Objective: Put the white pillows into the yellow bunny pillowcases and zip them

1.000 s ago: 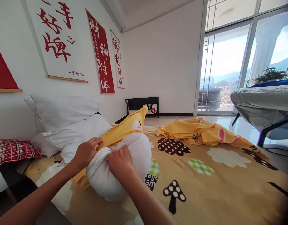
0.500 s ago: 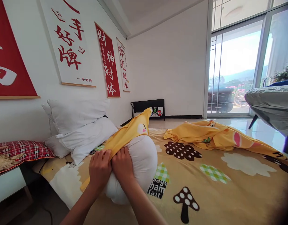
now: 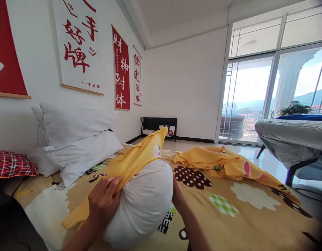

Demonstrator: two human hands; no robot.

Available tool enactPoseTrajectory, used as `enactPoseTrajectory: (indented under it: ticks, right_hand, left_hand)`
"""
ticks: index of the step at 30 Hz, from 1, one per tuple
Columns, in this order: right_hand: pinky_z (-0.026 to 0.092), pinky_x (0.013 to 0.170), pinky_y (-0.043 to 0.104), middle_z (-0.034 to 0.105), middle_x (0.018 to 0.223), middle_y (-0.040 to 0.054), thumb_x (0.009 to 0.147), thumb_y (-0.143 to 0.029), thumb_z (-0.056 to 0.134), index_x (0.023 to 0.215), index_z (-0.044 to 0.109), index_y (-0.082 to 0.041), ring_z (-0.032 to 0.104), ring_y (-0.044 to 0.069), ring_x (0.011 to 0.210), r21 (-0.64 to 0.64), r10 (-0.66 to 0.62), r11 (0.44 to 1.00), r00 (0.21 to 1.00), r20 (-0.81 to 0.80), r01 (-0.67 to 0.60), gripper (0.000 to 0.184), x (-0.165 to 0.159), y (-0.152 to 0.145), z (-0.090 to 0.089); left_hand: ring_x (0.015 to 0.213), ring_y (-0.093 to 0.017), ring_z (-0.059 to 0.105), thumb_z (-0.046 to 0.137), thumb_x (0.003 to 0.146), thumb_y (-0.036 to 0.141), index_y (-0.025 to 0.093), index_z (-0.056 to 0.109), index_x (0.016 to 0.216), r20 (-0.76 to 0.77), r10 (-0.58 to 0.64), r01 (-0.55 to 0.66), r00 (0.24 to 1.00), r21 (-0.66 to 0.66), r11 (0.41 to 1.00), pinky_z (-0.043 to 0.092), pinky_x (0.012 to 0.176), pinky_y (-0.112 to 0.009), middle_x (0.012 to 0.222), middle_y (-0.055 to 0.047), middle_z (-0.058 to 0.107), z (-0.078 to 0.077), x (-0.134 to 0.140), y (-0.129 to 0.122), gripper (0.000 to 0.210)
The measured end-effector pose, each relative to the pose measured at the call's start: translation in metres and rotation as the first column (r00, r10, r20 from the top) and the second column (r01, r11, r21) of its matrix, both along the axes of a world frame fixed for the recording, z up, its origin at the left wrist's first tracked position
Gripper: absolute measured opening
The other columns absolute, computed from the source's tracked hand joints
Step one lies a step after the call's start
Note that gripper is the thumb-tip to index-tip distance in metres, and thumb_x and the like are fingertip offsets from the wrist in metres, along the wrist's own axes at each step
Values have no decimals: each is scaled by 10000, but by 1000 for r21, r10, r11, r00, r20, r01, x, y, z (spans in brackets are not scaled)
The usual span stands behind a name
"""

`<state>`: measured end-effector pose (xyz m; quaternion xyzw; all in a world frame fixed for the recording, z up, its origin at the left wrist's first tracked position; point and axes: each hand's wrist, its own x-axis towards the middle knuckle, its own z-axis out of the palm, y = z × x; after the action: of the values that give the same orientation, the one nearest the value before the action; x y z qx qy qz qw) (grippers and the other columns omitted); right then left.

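A plump white pillow [image 3: 150, 195] stands bunched up in front of me. The yellow pillowcase [image 3: 140, 153], with part of a cartoon face printed on it, covers its far left side and rises to a point. My left hand [image 3: 104, 195] is closed on the pillowcase's edge, against the pillow's left side. Round the pillow's right side reaches my right hand [image 3: 177, 191]; its fingers are hidden behind the pillow. Beneath everything lies a tan bedsheet [image 3: 202, 223] printed with clouds and mushrooms.
White pillows [image 3: 79, 139] are piled by the left wall, near a red plaid cushion [image 3: 13, 164]. A crumpled yellow cloth [image 3: 215, 160] lies on the bed's far right. Beyond stand a grey-covered piece of furniture [image 3: 286, 136] and a low black rack [image 3: 150, 125].
My right hand has let go of the pillowcase edge and moved to the pillow's right side. My left hand still holds the edge. The camera view has shifted right and up.
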<state>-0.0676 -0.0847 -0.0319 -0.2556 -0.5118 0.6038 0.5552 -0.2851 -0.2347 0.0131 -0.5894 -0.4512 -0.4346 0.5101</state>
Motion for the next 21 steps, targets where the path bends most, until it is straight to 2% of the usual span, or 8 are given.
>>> enactPoseTrajectory:
  ticks: [3,8,10,12,14,16,19,21]
  right_hand:
    - [423,1041,425,672,1219,83,706,-866,404,1145,699,-242,562,258,1219,-97,36,994,995,-92,-45,818,-6,-1,-10]
    - [442,1035,422,692,1179,60,745,-826,392,1110,717,-260,579,246,1200,-38,-42,999,995,-88,39,748,26,-33,12]
    - [472,1002,419,712,1130,68,766,-816,371,1128,708,-242,583,253,1192,-2,-167,986,985,-40,167,758,49,-47,23]
    - [482,987,417,705,1143,75,814,-771,367,1194,673,-234,576,259,1198,137,-377,919,925,44,369,726,75,-61,32]
    - [475,984,436,667,1220,86,876,-683,374,1278,615,-234,555,274,1218,378,-603,766,785,143,520,649,100,-78,44]
    - [448,982,491,594,1328,101,915,-583,405,1337,562,-241,516,314,1254,650,-809,534,552,204,541,566,119,-97,57]
    - [362,1001,571,451,1463,128,924,-410,466,1424,462,-242,444,378,1310,913,-987,80,160,16,399,527,128,-124,73]
    - [338,1001,565,471,1443,136,905,-306,481,1487,360,-246,483,375,1278,960,-986,-105,98,-134,261,597,123,-137,73]
  left_hand:
    - [714,-147,604,631,773,-16,184,649,1003,-20,-167,169,986,133,977,499,678,-273,783,-41,636,7,26,6,305]
    - [651,-126,582,703,709,-31,235,700,986,19,-308,284,951,336,898,525,647,-288,753,-5,600,29,63,5,384]
    - [656,-133,583,709,705,-20,273,702,1021,64,-351,301,934,388,871,536,657,-312,775,1,597,38,71,4,431]
    - [685,-148,593,716,697,-7,286,704,1036,100,-415,327,904,463,824,538,652,-325,815,-6,606,46,75,8,448]
    - [705,-150,598,724,687,-3,268,708,1003,121,-482,353,868,535,768,533,639,-314,840,-10,615,51,77,21,417]
    - [715,-139,603,713,705,4,240,702,936,142,-497,351,856,546,761,527,639,-286,829,-6,618,54,80,39,331]
    - [728,-124,614,660,787,56,213,682,873,122,-448,364,886,418,833,525,666,-253,796,-7,625,52,86,66,181]
    - [726,-128,616,634,825,113,206,681,852,82,-451,411,889,291,864,518,669,-253,779,-19,639,48,93,78,107]
